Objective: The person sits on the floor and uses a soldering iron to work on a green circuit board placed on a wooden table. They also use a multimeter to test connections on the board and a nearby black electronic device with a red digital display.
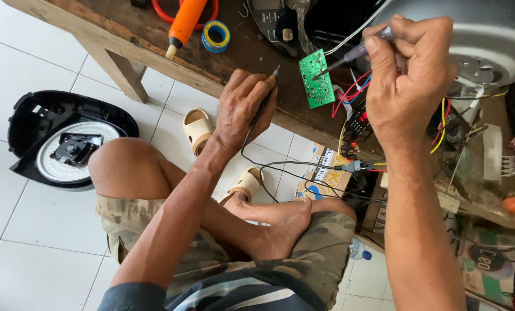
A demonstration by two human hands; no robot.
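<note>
On the scarred wooden bench (154, 52): an orange-handled tool (184, 23) lying over a red ring (211, 14), and a blue-and-yellow roll of tape (216, 35) just beside it. On the white tiled floor (38, 230), a black appliance lid with a round metal inner plate (67, 141). Beige sandals (197, 129) under the bench edge. A printed cardboard box (321, 173) beneath the bench.

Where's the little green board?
In the head view, the green board sits on the wooden bench, between the left hand and right hand, with the right hand's probe touching it.
</note>
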